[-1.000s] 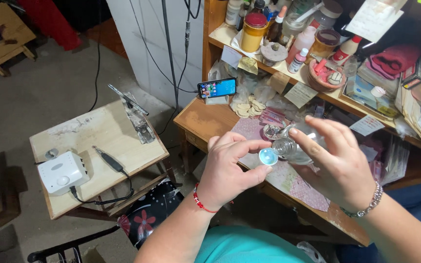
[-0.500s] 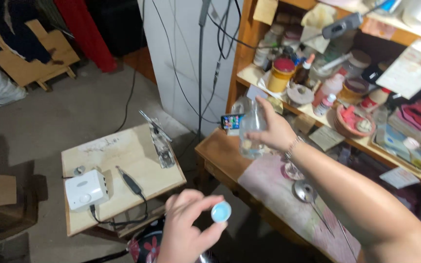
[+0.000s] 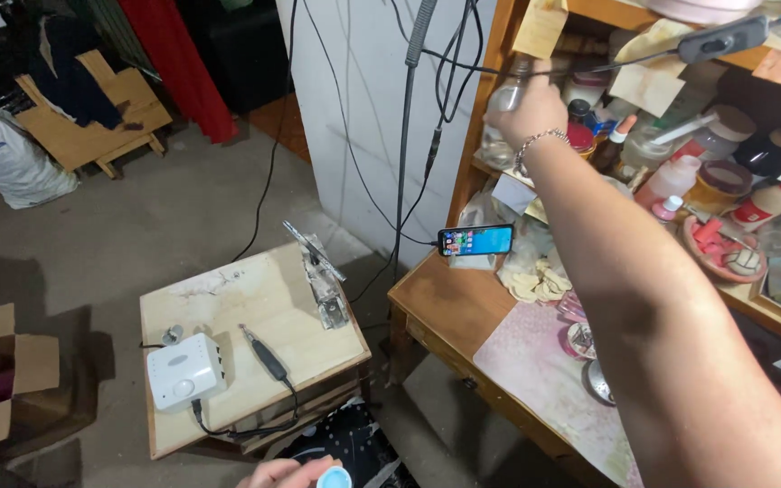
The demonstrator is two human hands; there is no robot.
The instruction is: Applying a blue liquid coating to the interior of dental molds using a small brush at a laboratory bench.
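Bottle: the clear glossy plastic bottle [image 3: 499,126] is catching light.
Cap: the small pale-blue smooth plastic cap [image 3: 334,477] is looking matt.
Desk: the brown wooden desk [image 3: 449,307] is showing worn grain.
Bracelet: the silver metal bracelet [image 3: 535,145] is glinting.

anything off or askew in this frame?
Mostly clutter. The right hand holds a clear bottle at the crowded shelf with its cap off: the left hand has the blue cap at the frame's bottom edge. A metal clamp piece lies skewed on the small wooden table.
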